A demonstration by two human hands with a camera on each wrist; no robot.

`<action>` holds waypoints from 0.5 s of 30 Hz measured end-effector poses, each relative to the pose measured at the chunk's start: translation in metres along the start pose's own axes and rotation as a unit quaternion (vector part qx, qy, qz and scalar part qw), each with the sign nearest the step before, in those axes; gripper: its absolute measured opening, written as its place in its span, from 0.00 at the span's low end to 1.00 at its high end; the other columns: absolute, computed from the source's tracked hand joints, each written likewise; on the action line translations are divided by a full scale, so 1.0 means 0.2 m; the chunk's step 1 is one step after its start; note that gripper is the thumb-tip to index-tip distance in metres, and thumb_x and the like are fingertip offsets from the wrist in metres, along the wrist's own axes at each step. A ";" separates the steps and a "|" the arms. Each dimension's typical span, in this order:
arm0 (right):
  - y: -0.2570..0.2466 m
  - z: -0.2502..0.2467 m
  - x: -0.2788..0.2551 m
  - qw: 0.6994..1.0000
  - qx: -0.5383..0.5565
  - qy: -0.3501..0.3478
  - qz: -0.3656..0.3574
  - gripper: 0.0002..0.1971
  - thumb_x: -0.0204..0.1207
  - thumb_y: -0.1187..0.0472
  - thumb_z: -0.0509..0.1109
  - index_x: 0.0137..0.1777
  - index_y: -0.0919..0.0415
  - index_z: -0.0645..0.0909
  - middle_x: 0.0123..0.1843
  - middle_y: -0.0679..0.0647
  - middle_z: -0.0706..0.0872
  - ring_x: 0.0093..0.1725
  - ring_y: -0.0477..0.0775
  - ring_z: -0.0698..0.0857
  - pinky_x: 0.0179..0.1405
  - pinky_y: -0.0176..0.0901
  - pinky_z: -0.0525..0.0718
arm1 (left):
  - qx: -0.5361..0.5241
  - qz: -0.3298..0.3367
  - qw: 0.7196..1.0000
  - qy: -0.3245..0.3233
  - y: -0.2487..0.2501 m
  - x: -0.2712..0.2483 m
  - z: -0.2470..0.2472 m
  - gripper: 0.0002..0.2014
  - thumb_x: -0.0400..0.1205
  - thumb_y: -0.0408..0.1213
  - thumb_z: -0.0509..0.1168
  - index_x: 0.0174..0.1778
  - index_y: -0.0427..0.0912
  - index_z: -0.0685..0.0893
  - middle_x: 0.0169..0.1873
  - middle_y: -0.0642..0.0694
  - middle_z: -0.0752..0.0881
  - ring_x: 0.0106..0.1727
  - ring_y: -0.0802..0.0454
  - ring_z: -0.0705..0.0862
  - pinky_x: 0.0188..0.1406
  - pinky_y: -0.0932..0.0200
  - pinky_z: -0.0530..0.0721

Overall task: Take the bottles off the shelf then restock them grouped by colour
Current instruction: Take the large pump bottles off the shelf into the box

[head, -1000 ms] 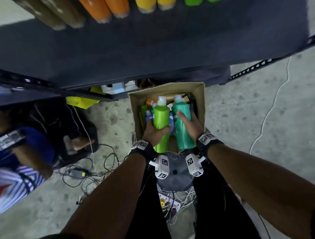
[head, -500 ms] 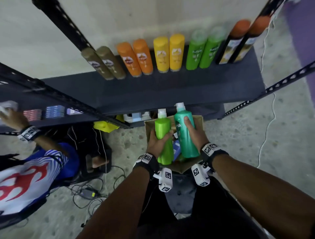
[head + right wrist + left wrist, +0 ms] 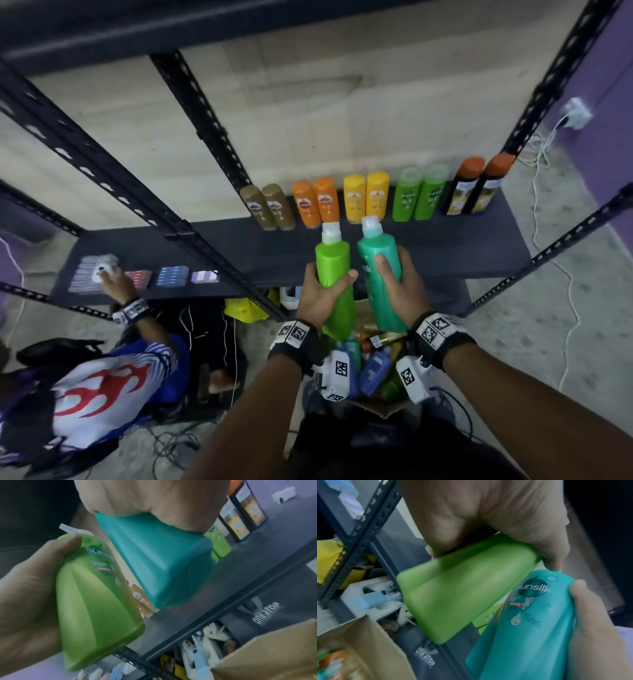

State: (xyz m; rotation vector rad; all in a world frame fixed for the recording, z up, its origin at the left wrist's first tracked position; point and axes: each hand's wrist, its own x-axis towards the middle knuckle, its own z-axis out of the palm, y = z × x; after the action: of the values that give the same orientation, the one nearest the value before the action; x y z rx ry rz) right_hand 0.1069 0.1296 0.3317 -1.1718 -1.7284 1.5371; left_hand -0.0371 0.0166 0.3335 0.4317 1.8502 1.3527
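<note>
Now each hand holds one bottle tight: left hand point(image 3: 317, 301) the green bottle point(image 3: 334, 277), right hand point(image 3: 404, 291) the teal bottle point(image 3: 380, 270). Stand them upright, maybe beside the green pair point(image 3: 419, 195).

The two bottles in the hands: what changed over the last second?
Both have come up out of the cardboard box to the level of the shelf. The left hand still grips the light green bottle, the right hand the teal bottle, side by side. Neither has been set down.
</note>
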 end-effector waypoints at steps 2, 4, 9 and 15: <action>-0.09 -0.01 0.00 0.999 0.018 0.019 -0.043 0.32 0.72 0.20 0.62 0.69 0.37 0.76 0.52 0.32 0.88 0.50 0.31 0.87 0.42 0.26 0.78 | -0.003 0.032 0.999 0.008 0.08 -0.01 -0.03 0.36 0.62 0.65 0.83 0.61 0.59 0.78 0.53 0.53 0.90 0.50 0.59 0.91 0.52 0.49 0.90; -0.20 -0.02 0.02 0.996 0.028 0.032 -0.082 0.33 0.72 0.21 0.63 0.69 0.41 0.77 0.53 0.31 0.88 0.50 0.32 0.87 0.42 0.22 0.78 | -0.004 0.067 0.998 0.018 0.18 -0.01 -0.05 0.36 0.62 0.64 0.83 0.61 0.58 0.77 0.53 0.53 0.90 0.49 0.60 0.91 0.51 0.50 0.90; -0.44 -0.05 0.06 0.984 0.060 0.033 -0.161 0.25 0.78 0.32 0.64 0.69 0.43 0.77 0.54 0.31 0.88 0.53 0.35 0.87 0.49 0.27 0.81 | -0.044 0.139 0.989 0.027 0.43 -0.06 -0.09 0.37 0.63 0.58 0.85 0.65 0.55 0.78 0.54 0.50 0.92 0.54 0.51 0.92 0.55 0.46 0.92; -0.71 -0.05 0.06 0.960 0.076 0.016 -0.268 0.34 0.78 0.27 0.62 0.73 0.52 0.75 0.56 0.41 0.88 0.54 0.42 0.87 0.52 0.38 0.83 | -0.049 0.236 0.971 0.011 0.75 -0.18 -0.13 0.39 0.65 0.58 0.81 0.70 0.50 0.76 0.58 0.48 0.90 0.59 0.50 0.91 0.58 0.45 0.91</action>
State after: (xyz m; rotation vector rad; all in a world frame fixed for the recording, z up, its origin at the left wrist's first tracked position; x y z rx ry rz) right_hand 0.0734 0.1494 0.4688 -0.5783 -1.6879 1.2751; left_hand -0.0606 0.0314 0.4876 0.8459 1.7509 1.7579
